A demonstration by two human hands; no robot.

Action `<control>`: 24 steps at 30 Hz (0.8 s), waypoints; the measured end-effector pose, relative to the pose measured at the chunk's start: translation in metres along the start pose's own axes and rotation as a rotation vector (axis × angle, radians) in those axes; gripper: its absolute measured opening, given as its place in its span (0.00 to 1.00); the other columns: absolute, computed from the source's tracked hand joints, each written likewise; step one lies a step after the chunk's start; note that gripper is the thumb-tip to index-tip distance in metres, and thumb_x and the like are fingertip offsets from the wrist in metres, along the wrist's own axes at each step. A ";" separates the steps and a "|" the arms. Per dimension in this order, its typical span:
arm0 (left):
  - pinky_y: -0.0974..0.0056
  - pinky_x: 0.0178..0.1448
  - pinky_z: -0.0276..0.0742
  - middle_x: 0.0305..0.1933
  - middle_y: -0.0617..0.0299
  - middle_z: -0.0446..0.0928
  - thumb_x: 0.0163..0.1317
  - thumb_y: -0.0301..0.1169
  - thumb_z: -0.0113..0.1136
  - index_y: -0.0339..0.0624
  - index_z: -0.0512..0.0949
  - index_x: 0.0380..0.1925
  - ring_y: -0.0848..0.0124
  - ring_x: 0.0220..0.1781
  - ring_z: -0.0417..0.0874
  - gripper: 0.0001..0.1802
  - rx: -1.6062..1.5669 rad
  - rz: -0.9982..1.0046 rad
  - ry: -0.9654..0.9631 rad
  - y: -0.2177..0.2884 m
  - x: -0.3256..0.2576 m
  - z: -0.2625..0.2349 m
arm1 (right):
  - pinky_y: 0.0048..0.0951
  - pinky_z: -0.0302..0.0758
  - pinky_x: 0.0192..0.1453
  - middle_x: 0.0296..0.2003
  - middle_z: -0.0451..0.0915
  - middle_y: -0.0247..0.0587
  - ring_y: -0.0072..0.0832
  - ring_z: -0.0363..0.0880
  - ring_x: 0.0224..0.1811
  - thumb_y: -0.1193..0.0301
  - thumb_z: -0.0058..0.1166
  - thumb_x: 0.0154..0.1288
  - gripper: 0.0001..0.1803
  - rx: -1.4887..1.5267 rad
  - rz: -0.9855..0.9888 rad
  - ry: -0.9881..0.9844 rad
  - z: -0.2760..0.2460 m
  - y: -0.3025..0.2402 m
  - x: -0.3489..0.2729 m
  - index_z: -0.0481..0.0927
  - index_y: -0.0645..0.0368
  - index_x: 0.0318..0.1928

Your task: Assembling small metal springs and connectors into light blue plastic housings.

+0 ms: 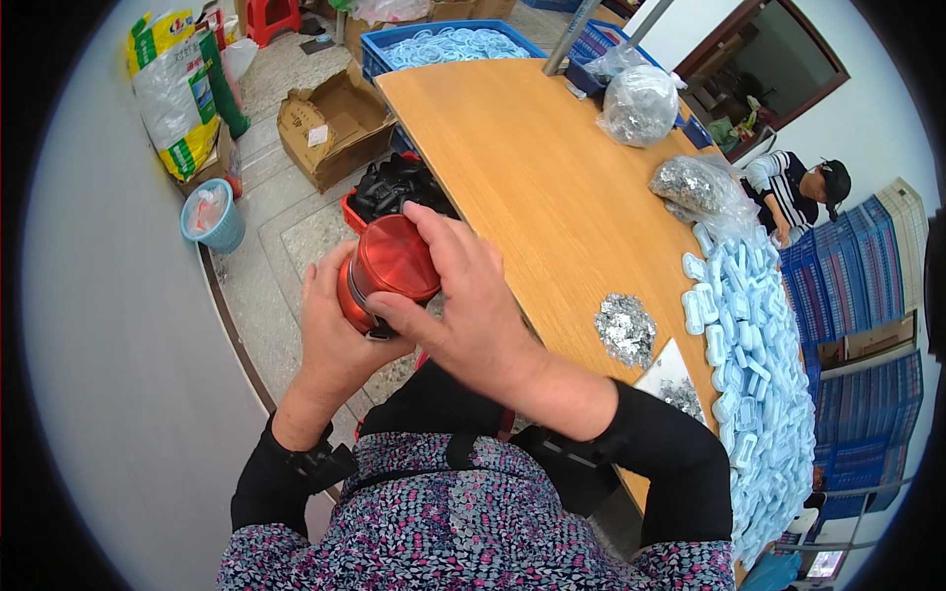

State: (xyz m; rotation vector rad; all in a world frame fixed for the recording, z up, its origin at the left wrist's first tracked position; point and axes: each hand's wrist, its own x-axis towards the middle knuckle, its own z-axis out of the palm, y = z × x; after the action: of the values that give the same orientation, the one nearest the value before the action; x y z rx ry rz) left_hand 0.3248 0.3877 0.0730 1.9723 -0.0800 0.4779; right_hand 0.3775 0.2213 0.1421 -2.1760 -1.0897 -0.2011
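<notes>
A shiny red lidded container (394,258), like a small canister or cup with a dark band round its middle, is held up in front of me, left of the table edge. My left hand (333,340) is wrapped round its lower body. Around the upper part, which looks like a lid, my right hand (471,291) is closed, thumb near the band and fingers over the far rim. The container is tilted, its round faceted top facing up. What is inside it is hidden.
On the wooden table (493,128) lie a heap of silver metal pieces (625,330), a white sheet (672,366) with more pieces, light-blue plastic parts (744,394) and filled clear bags (641,103). Below stand black parts (399,187), a carton (330,123) and a blue bin (214,217). Another person (798,192) sits far right.
</notes>
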 end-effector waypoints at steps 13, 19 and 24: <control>0.60 0.65 0.74 0.59 0.56 0.76 0.39 0.35 0.83 0.37 0.64 0.65 0.66 0.59 0.78 0.52 -0.347 -0.048 -0.169 0.027 0.019 -0.002 | 0.39 0.67 0.68 0.59 0.70 0.53 0.46 0.71 0.63 0.66 0.65 0.58 0.44 0.347 -0.132 -0.016 -0.019 -0.010 0.024 0.59 0.65 0.72; 0.60 0.64 0.73 0.60 0.56 0.75 0.37 0.34 0.84 0.37 0.65 0.65 0.67 0.60 0.78 0.53 -0.513 -0.113 -0.067 0.034 0.018 0.005 | 0.42 0.65 0.68 0.60 0.70 0.55 0.47 0.70 0.63 0.63 0.65 0.60 0.44 0.283 -0.116 0.102 -0.035 -0.012 0.012 0.58 0.63 0.72; 0.61 0.65 0.72 0.62 0.59 0.74 0.36 0.32 0.83 0.38 0.62 0.68 0.67 0.62 0.77 0.56 -0.323 0.025 -0.251 0.031 0.039 -0.002 | 0.46 0.62 0.66 0.61 0.69 0.57 0.50 0.70 0.60 0.64 0.67 0.57 0.46 0.062 -0.146 0.153 -0.049 -0.010 0.016 0.58 0.62 0.73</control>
State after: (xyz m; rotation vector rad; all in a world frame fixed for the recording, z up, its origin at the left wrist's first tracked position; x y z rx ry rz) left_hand 0.3515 0.3817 0.1148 1.7045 -0.3205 0.2146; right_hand 0.3879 0.2048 0.1907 -1.9927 -1.1513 -0.3881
